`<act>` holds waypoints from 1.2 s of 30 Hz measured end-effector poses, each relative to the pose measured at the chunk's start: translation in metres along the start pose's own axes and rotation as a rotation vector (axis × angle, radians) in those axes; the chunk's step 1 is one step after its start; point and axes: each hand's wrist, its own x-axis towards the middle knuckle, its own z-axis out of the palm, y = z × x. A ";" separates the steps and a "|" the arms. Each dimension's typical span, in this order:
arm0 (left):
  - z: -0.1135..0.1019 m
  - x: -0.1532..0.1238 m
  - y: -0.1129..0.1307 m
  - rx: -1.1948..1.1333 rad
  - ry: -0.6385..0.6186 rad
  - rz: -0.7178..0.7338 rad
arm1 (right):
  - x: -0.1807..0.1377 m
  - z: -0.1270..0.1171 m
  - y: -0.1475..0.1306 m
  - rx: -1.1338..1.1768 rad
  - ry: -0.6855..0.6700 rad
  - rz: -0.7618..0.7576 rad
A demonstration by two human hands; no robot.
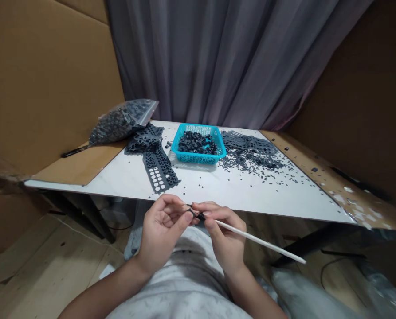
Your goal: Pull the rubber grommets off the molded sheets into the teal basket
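Observation:
Both my hands meet over my lap, just in front of the table edge. My left hand point(164, 226) pinches a small black ring-like piece point(191, 212) between thumb and fingertips. Held in my right hand point(227, 235) is a thin white stick point(260, 241), its long end pointing down to the right. Dark material shows at the stick's near end, against the black piece; my fingers hide how they touch. Beyond my hands lies a black perforated sheet point(161, 170) with rings on it and several white round spots.
A blue basket point(198, 158) of black pieces stands mid-table. On the left, a clear bag point(121, 122) full of dark pieces rests by more sheets. Punched sheets point(249, 144) and scattered black bits point(254, 164) lie on the right. Cardboard walls point(48, 84) flank the white table point(211, 190).

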 end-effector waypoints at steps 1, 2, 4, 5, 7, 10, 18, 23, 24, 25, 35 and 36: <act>0.000 0.000 0.000 0.016 0.009 0.013 | 0.000 0.000 -0.001 -0.009 -0.008 -0.017; 0.000 -0.001 -0.001 0.032 0.013 0.027 | 0.001 0.000 -0.002 -0.019 -0.016 -0.033; -0.001 -0.001 -0.001 0.066 0.017 0.059 | 0.001 -0.001 -0.003 -0.042 -0.034 -0.051; -0.001 -0.001 -0.001 0.085 0.019 0.079 | 0.000 -0.002 -0.003 -0.053 -0.047 -0.056; -0.001 -0.001 -0.001 0.133 0.030 0.119 | -0.001 -0.003 -0.003 -0.073 -0.073 -0.058; -0.002 -0.001 -0.001 0.211 0.051 0.170 | -0.002 -0.004 -0.002 -0.088 -0.093 -0.073; -0.004 -0.001 -0.004 0.273 0.018 0.245 | 0.001 -0.006 -0.003 -0.143 -0.119 -0.123; -0.004 0.000 -0.004 0.313 0.014 0.277 | 0.000 -0.007 -0.005 -0.160 -0.129 -0.113; -0.004 0.000 -0.004 0.319 0.016 0.281 | 0.000 -0.007 -0.005 -0.163 -0.130 -0.113; -0.004 0.000 -0.004 0.324 0.018 0.283 | 0.000 -0.007 -0.005 -0.168 -0.131 -0.113; -0.006 -0.001 -0.006 0.379 0.009 0.352 | 0.001 -0.008 -0.008 -0.225 -0.158 -0.138; -0.006 -0.001 -0.006 0.385 0.009 0.358 | 0.001 -0.009 -0.009 -0.235 -0.160 -0.145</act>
